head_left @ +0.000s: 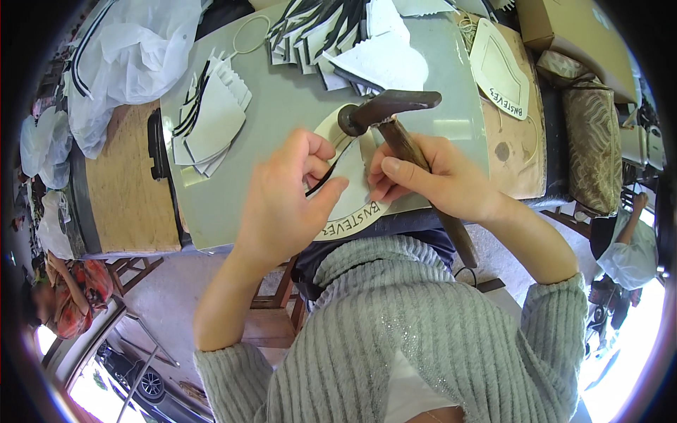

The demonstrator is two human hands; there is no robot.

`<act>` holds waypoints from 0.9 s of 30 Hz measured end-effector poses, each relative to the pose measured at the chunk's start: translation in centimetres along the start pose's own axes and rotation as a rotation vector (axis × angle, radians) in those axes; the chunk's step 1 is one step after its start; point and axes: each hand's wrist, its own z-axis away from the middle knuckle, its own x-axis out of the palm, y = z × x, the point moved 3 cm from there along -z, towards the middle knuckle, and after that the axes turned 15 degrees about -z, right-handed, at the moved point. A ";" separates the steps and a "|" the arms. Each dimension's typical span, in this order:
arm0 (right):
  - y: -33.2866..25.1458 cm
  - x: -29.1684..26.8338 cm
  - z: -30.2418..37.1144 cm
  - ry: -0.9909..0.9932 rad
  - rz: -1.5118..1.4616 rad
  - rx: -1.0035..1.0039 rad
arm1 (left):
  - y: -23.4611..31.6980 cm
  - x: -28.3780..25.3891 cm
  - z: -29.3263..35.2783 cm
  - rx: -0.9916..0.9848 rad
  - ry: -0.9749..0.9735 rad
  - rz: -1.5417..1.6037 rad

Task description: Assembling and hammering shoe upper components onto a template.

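Observation:
My left hand (pixel 282 194) is closed in a pinch on the black strip (pixel 323 178) along the edge of a white shoe-upper piece (pixel 352 173). My right hand (pixel 441 176) is closed round the wooden handle of a hammer (pixel 402 141), whose dark metal head points away from me. Its fingertips also touch the right side of the white piece. Under the piece lies a rounded cream template (pixel 352 224) with handwritten lettering on its near edge. Part of the piece is hidden by my fingers.
The grey board (pixel 233 84) carries a small stack of white pieces (pixel 211 116) at left and a larger pile (pixel 381 53) at the back. At right are another cream template (pixel 499 67), a patterned pouch (pixel 592 141) and a cardboard box (pixel 578 42). A plastic bag (pixel 134 56) lies far left.

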 end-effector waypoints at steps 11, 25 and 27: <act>0.3 1.1 0.1 0.026 0.196 -0.109 | -0.4 -2.0 0.7 -0.061 -0.009 -0.050; 0.6 1.3 0.1 0.039 0.199 -0.145 | -1.3 -2.0 0.8 -0.034 -0.122 -0.055; 0.5 1.3 0.1 0.052 0.266 -0.153 | -1.4 -2.0 0.8 -0.037 -0.133 -0.059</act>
